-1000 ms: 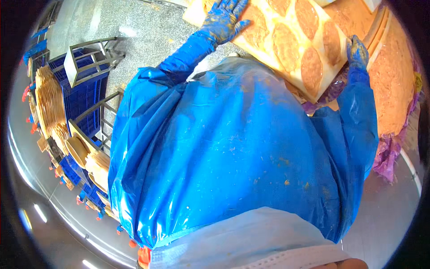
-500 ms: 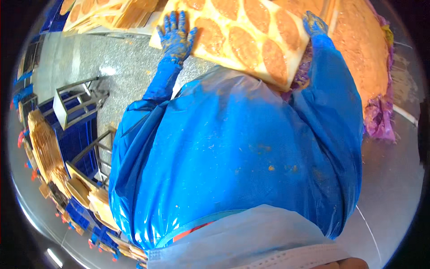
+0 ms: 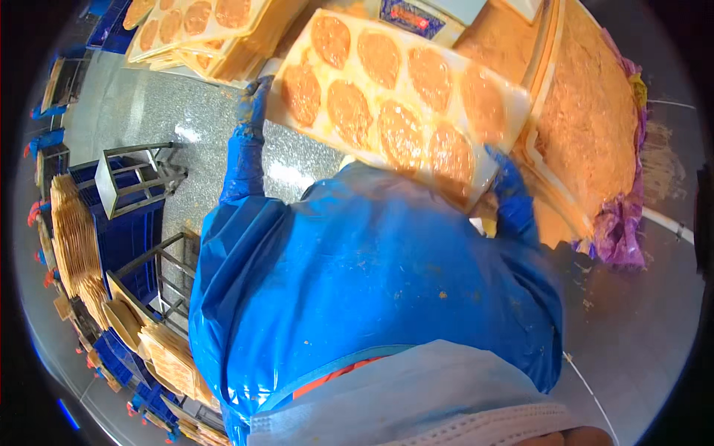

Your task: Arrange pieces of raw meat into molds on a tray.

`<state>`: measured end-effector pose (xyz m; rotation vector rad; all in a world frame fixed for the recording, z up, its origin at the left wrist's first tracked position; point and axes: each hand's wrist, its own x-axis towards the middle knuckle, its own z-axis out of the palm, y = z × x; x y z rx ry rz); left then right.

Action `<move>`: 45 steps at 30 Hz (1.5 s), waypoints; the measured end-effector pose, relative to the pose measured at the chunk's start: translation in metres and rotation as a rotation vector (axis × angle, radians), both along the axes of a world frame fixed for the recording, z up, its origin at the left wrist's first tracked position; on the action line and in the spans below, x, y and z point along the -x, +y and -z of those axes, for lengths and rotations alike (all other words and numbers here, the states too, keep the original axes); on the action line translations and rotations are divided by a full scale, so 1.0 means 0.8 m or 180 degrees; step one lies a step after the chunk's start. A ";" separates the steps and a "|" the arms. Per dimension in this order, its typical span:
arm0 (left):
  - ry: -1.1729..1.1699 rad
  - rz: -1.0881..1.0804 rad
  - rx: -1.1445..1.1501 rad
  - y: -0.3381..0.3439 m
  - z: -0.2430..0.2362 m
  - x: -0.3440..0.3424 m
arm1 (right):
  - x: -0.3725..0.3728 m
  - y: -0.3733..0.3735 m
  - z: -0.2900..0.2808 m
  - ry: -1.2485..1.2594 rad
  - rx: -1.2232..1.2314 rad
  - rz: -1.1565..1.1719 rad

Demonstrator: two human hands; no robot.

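Between my hands is a pale rectangular board (image 3: 517, 108) with several leaf-shaped portions of glossy orange-brown paste (image 3: 401, 137) in two rows. My left hand (image 3: 253, 104), in a smeared blue glove, grips the board's left end. At the near right corner my right hand (image 3: 507, 177), also gloved in blue, holds the edge with fingertips on the rim. The undersides of both grips are hidden. The board is tilted in the view, its near edge close to my blue apron.
Stacked pale boards (image 3: 223, 44) stand at the far left. A large mass of orange paste (image 3: 587, 97) lies on the right, edged by purple plastic sheeting (image 3: 623, 227). Behind the board sits a device with a display panel (image 3: 413, 16). Metal frames (image 3: 137, 178) stand on the left.
The board has come toward my body, uncovering the display panel behind it. My left hand went from lying spread on the board to gripping its end; my right hand came nearer along its right side.
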<state>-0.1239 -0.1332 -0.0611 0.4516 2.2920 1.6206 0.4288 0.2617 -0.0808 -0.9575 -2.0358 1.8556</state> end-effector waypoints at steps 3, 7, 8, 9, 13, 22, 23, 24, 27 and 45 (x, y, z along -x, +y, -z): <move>-0.0884 0.0126 -0.0361 0.003 -0.040 -0.007 | 0.036 -0.053 -0.094 0.0529 0.1128 0.0827; -0.1318 0.1127 -0.1719 0.055 -0.117 -0.012 | 0.051 0.027 -0.140 0.1272 0.2078 0.1468; -0.1719 0.0886 -0.1968 0.091 -0.147 -0.024 | 0.057 0.055 -0.151 0.1382 0.1980 0.1519; -0.2123 0.0611 -0.2192 0.136 -0.195 -0.057 | 0.062 0.077 -0.159 0.1435 0.1903 0.1568; -0.2318 0.0398 -0.2144 0.329 -0.134 0.011 | 0.107 0.170 -0.169 0.1497 0.1736 0.1823; -0.2659 0.0658 -0.2425 0.443 -0.016 0.045 | 0.132 0.218 -0.119 0.1245 0.1779 0.2489; -0.2598 0.0522 -0.2492 0.430 -0.019 0.051 | 0.147 0.215 -0.122 0.1250 0.1781 0.2408; -0.2603 0.0534 -0.2632 0.403 -0.019 0.077 | 0.179 0.206 -0.133 0.1243 0.1772 0.2223; -0.2382 0.0521 -0.2429 0.409 -0.034 0.083 | 0.210 0.205 -0.142 0.1305 0.1718 0.1931; 0.0126 -0.0267 -0.2735 0.026 -0.231 0.019 | 0.702 -0.167 -0.231 0.1951 0.3053 0.0108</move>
